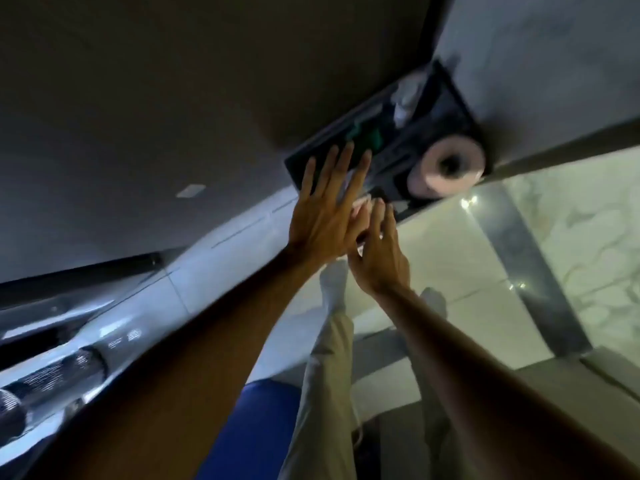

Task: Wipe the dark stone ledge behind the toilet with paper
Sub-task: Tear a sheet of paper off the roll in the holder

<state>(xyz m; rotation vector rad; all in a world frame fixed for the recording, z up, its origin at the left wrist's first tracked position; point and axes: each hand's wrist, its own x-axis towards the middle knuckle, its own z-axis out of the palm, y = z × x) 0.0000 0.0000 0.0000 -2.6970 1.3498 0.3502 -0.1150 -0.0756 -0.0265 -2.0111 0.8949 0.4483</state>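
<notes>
Reaching both hands to the wall niche (446, 109), paper roll (446, 166) end-on.

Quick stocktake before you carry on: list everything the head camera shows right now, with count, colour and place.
Recessed holder: one, black, set in the wall, upper right.
Toilet roll: one, pale pink-white, right end of the holder.
White crumpled item: one, in the holder's upper compartment; too blurred to identify.
Green item: one, in the holder beside the fingertips; unclear what it is.
Paper: pale piece between the two hands, mostly hidden.
Floor: light glossy tiles with grey bands, right.
Toilet: one, white, lower left, blurred.
Trousers: light beige, bottom centre.
Socks: two, white.
Left hand: fingers spread, flat on the holder.
Right hand: fingers at the paper.
</notes>
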